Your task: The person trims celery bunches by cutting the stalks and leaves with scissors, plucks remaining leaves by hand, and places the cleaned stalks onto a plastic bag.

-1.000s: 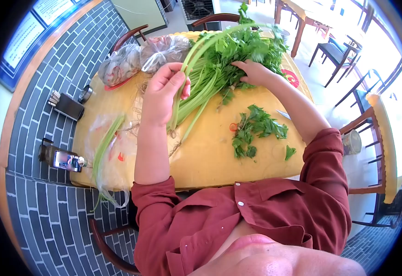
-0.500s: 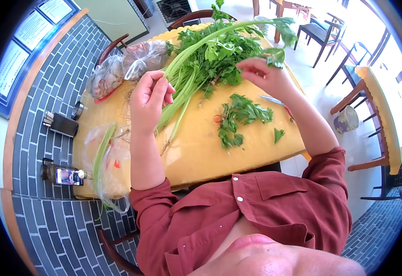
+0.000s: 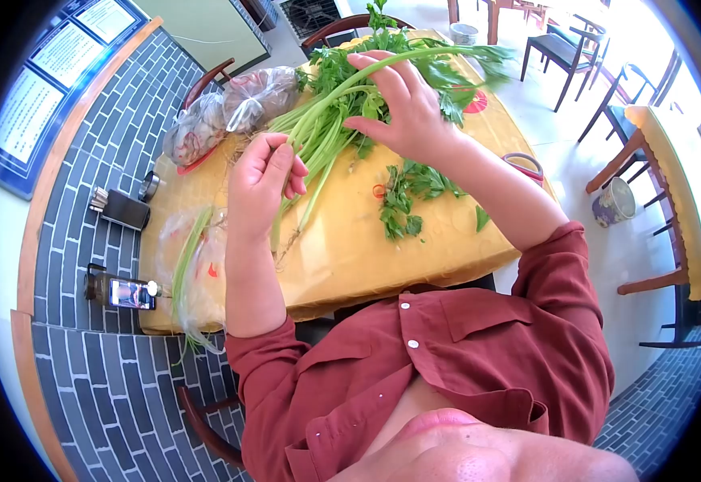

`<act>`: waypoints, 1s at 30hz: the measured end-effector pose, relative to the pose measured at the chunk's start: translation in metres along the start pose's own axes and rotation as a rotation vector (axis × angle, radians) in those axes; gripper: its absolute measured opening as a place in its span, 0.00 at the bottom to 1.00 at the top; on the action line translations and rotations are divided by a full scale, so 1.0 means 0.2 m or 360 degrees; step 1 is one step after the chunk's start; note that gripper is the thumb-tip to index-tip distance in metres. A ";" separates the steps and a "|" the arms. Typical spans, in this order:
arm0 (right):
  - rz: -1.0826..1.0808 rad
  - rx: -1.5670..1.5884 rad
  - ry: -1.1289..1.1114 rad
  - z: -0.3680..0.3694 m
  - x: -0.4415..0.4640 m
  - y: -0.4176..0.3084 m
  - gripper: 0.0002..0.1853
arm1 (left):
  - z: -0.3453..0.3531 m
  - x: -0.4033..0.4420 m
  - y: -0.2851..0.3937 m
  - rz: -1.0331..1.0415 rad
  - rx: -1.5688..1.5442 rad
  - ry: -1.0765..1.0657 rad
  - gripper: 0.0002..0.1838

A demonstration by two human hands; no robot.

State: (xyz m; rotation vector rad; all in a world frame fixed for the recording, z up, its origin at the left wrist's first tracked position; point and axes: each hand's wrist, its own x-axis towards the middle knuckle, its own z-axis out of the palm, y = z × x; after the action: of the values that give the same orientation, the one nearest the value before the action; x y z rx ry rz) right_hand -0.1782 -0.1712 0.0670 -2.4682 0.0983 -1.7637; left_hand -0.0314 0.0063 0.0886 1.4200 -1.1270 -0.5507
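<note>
The celery stalk (image 3: 431,53) is up above the far part of the yellow-covered table (image 3: 350,249), and it bends in a long curve toward the right. The left hand (image 3: 266,173) grips its lower part between thumb and fingers. The right hand (image 3: 403,108) is at the leafy half with spread fingers and thumb apart; whether the fingers touch the stalk cannot be told. Under both hands lies the celery bunch (image 3: 318,153), its leaves near the far edge.

Between the bunch and the near edge, the cloth offers a wide free space. This near edge runs close before the red shirt (image 3: 366,369), and on the left the brick wall (image 3: 93,201) limits the room.

The stalk's lower end is hidden by the left hand, and its leafy tip is blurred. The right hand covers some of the bunch. A rounded reddish thing (image 3: 523,166) beside the right forearm is hard to identify.

Plucked leaves (image 3: 407,193) lie nearer to the person. At the left are filled plastic bags (image 3: 262,92), a thin clear bag (image 3: 214,277) with another stalk (image 3: 187,261), and a phone (image 3: 132,294).
</note>
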 end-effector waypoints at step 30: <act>0.0415 -0.0564 -0.0989 0.10 -0.07 0.19 0.08 | 0.27 0.05 -0.16 -0.0426 -0.0752 -0.0140 0.15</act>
State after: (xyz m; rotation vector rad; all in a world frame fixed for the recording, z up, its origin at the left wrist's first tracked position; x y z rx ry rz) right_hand -0.1633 -0.2054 0.0429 -2.9516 0.6867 -0.8839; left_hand -0.0641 -0.0333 0.0510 1.1420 -0.8054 -1.0063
